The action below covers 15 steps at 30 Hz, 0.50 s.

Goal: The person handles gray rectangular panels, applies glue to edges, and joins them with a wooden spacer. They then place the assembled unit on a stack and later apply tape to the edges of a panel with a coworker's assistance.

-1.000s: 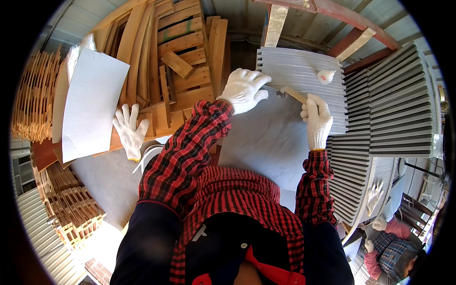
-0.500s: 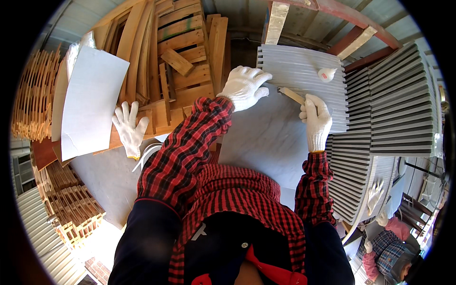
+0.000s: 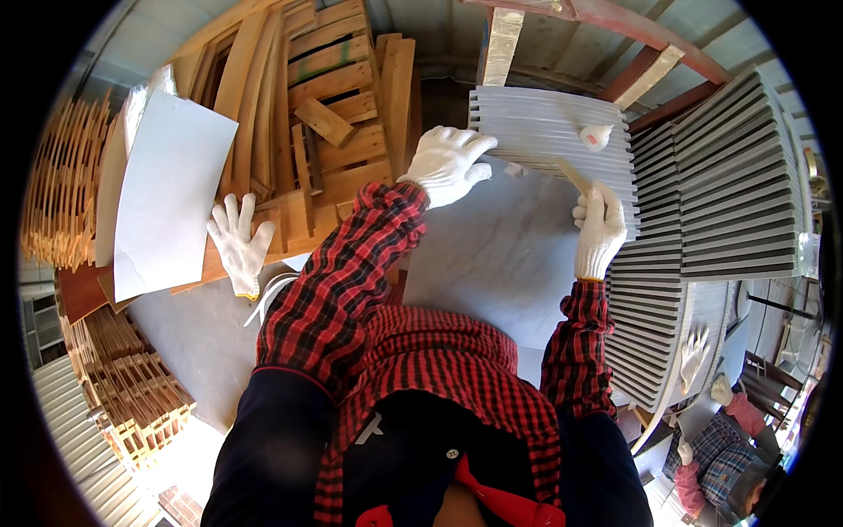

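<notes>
A smooth grey marbled slab (image 3: 492, 255) lies in front of me against a stack of grey ridged panels (image 3: 544, 114). My left hand (image 3: 448, 165), in a white knit glove, rests with fingers stretched out at the slab's far left corner, next to the panels. My right hand (image 3: 601, 224), also gloved, is closed round a slim tan stick (image 3: 575, 176) whose free end points up and left over the ridges. I cannot make out which tool the stick is. A small white bottle (image 3: 595, 137) is on the panels beyond that hand.
A spare white glove (image 3: 239, 241) lies at left beside a pale sheet (image 3: 171, 193) and piled wooden boards (image 3: 338, 79). More ridged panels (image 3: 746, 176) are stacked at right, with another glove (image 3: 695, 358) below. A co-worker (image 3: 724, 457) is at lower right.
My right hand has moved right and slightly nearer with the stick, which now points more steeply upward, off the slab's far edge. My left hand has stayed at the corner.
</notes>
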### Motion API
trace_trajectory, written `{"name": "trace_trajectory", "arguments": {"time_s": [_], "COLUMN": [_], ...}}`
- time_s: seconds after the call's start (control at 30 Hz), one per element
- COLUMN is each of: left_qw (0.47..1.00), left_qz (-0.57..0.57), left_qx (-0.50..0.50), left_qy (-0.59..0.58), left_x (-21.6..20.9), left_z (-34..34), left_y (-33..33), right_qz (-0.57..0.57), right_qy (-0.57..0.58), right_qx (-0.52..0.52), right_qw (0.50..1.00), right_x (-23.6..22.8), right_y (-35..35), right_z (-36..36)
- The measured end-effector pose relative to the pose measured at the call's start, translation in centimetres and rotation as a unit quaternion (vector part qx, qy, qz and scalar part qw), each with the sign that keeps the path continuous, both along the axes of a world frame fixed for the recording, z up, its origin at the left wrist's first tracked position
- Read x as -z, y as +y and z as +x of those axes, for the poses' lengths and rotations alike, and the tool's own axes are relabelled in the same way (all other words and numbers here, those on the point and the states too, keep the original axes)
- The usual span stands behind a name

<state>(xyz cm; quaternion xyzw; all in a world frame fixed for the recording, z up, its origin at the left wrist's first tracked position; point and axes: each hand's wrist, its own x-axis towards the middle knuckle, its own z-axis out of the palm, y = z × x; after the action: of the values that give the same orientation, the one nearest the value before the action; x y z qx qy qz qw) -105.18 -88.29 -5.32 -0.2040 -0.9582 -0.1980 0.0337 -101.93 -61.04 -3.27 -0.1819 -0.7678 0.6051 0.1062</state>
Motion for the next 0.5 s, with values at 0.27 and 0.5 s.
{"name": "trace_trajectory", "arguments": {"time_s": [0.27, 0.5], "left_qw": [1.0, 0.998], "left_qz": [0.006, -0.017], "left_qx": [0.012, 0.011], "left_qy": [0.02, 0.055], "left_x": [0.1, -0.5], "left_z": [0.0, 0.3], "left_y": [-0.1, 0.2], "right_qz": [-0.025, 0.013], "right_qy": [0.038, 0.036], "right_qx": [0.013, 0.033], "right_qw": [0.999, 0.999], "right_x": [2.0, 2.1], "right_y": [-1.5, -2.1], "right_z": [-1.6, -1.6]}}
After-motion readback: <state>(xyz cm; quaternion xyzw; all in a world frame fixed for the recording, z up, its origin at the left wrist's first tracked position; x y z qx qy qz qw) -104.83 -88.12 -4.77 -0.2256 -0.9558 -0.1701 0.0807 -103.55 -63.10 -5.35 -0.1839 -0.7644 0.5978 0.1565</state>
